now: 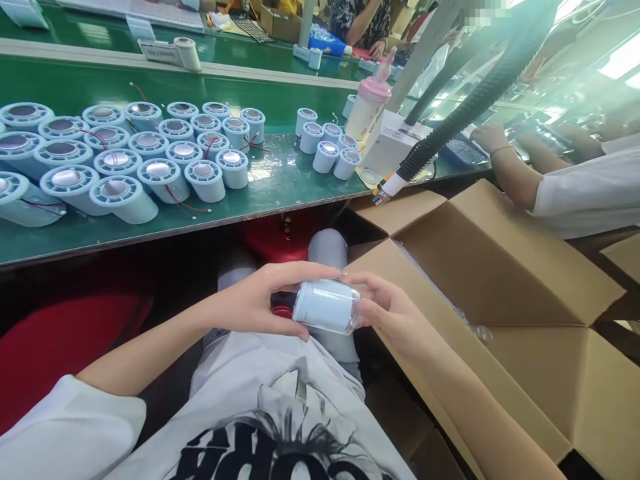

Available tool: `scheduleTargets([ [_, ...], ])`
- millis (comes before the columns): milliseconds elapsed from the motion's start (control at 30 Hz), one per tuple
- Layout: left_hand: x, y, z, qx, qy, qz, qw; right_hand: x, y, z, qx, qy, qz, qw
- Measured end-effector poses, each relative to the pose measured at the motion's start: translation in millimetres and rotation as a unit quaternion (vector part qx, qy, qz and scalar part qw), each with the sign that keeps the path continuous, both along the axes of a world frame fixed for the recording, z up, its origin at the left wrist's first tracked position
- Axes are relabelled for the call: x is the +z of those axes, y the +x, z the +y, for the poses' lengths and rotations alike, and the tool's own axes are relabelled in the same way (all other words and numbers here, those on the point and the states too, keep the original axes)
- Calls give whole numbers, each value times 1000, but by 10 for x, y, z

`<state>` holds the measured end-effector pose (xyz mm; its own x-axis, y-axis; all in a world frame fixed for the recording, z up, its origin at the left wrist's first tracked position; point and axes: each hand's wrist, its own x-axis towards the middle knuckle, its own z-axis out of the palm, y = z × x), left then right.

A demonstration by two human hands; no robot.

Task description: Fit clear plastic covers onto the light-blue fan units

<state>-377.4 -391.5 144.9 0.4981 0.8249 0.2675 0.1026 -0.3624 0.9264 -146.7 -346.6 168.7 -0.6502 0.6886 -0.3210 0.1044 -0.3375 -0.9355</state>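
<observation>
Partly hidden behind both hands' grasping fingers (305, 270), a pale cylinder (325, 305), its far end unclear

White shirt (280, 427) shows partial black letters "ORA".

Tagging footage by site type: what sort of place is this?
Most likely a factory assembly line. Rows of identical pale cylindrical parts with red wires stand on a long green workbench, an open cardboard carton sits beside it, and both the left hand and right hand hold one cylinder.
</observation>
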Motion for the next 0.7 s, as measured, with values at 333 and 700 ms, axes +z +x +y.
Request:
scheduleTargets([
  [333,4,-42,-111,14,-2,-1,1000,-34,-99,-14,32,-156,5,987],
  [700,47,45,-141,77,11,20,997,5,-166,186,91,-321,-17,943],
])
